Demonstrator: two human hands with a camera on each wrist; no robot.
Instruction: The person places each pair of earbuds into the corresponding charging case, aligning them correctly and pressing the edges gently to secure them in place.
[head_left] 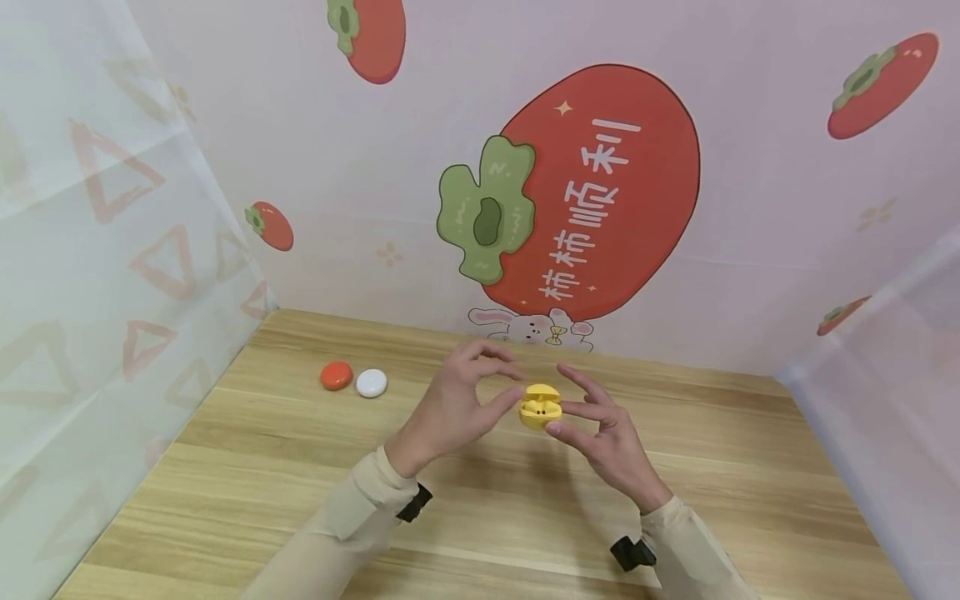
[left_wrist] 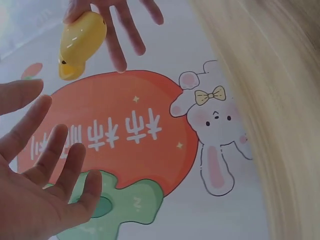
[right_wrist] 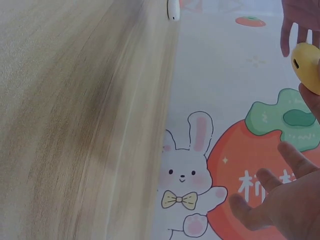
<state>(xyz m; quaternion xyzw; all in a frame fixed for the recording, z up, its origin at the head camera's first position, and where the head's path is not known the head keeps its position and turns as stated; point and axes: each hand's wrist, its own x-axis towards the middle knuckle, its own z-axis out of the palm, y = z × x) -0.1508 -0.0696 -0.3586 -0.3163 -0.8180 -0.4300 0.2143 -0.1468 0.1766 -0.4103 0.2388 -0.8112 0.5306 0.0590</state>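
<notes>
A small yellow earbud case [head_left: 540, 418] with its lid raised is held above the table by my right hand [head_left: 617, 443]. The thumb and a finger of that hand pinch its right side. Yellow earbuds seem to sit inside, with small dark spots showing. My left hand [head_left: 459, 408] is just left of the case, its fingers loosely bent and holding nothing. In the left wrist view a gap separates the left hand [left_wrist: 47, 185] from the case [left_wrist: 84, 40]. The right wrist view shows a dark port on the case [right_wrist: 306, 65], partly cut off by the frame edge.
On the wooden table [head_left: 285, 467], to the left, lie a glossy red round piece [head_left: 336, 375] and a white one [head_left: 371, 383] side by side. A printed cloth backdrop [head_left: 337, 275] rises behind the table, and cloth also hangs at both sides.
</notes>
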